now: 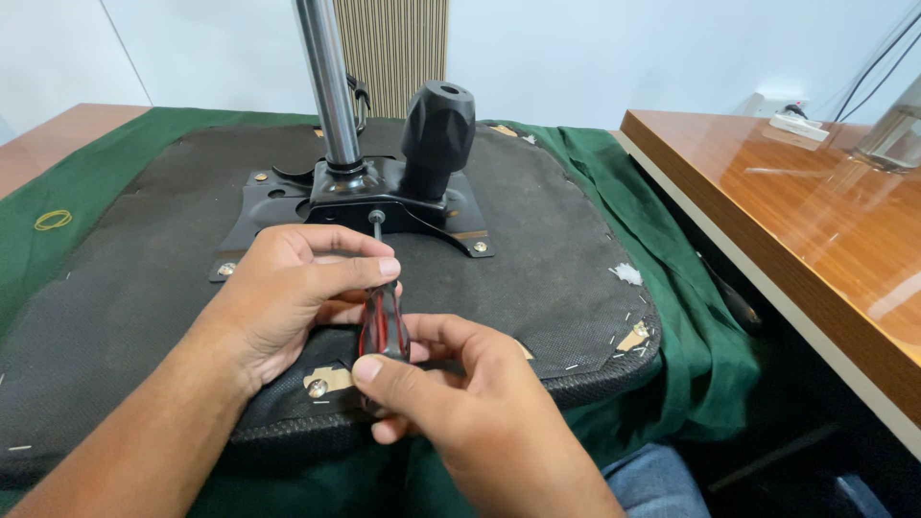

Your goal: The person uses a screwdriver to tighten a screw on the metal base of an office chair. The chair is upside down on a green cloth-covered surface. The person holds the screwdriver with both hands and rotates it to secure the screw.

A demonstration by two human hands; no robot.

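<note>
An upturned chair seat (537, 269) covered in black fabric lies on a green cloth (662, 230). A black metal mechanism plate (278, 201) is bolted to the seat, with a shiny gas cylinder (326, 86) and a black knob (437, 129) rising from it. Both hands grip a screwdriver with a red and black handle (384, 326). My left hand (297, 297) wraps the upper handle, thumb along the top. My right hand (460, 393) holds the lower end. The screwdriver's tip sits on a screw (376, 218) at the plate's front edge.
A glossy wooden desk (815, 230) stands to the right, with a white power strip (796, 123) at its far end. A yellow rubber band (53, 220) lies on the green cloth at the left. Loose staples and a brass insert (317, 387) show along the seat's near edge.
</note>
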